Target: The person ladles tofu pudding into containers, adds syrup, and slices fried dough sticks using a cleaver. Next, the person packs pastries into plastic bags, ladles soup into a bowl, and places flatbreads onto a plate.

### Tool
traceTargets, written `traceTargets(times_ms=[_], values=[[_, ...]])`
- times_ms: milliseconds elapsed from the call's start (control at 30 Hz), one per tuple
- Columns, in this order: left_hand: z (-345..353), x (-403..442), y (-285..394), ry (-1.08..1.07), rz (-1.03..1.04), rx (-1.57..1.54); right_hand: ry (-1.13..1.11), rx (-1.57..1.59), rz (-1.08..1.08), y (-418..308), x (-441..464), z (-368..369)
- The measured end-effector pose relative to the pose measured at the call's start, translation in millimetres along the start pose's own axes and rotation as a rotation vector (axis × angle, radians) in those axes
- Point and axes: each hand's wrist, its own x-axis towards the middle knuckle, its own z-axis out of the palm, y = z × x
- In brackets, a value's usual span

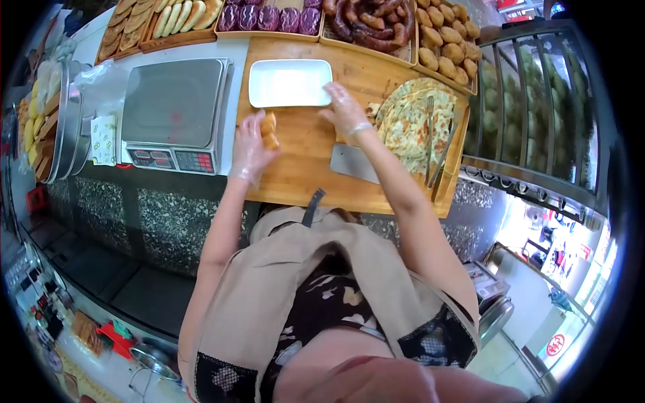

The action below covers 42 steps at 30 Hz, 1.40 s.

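Observation:
My left hand (251,148), in a thin clear plastic glove, is closed around golden-brown flatbread pieces (269,131) just below a white rectangular dish (290,83). My right hand (345,111), also gloved, has its fingers apart at the dish's right edge; whether it touches the dish is hard to tell. The dish looks bare inside. Both hands are over the wooden board (295,178). A cleaver (352,162) lies flat under my right wrist, its handle hidden. To the right rests a stack of browned, herb-flecked flatbread (410,114), partly cut on its left side.
Metal tongs (431,134) lie on the flatbread. A digital scale (176,104) stands left of the board. Along the back are trays of purple wrapped items (269,19), sausages (376,27) and round brown buns (443,37). A barred metal rack (531,101) stands at right.

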Motion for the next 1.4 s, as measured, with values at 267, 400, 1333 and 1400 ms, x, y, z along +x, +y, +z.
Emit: traceTargets(times_ms=[267,400,1333,1400], values=[[4,126,-22,0.150,-0.007,0.103,-0.543,-0.545,0.201,-11,-18,-43],[41,122,-66,-0.066,-0.441,-0.155,-0.527,-0.541,0.119,-4,-9,-38],[-356,272,-350,0.122,-0.535,-0.014,0.502,0.107,-0.060,-205,148,-51],[-386,308,-428,0.159,-0.551,0.004,0.525,0.129,0.125,-210,160,-15]])
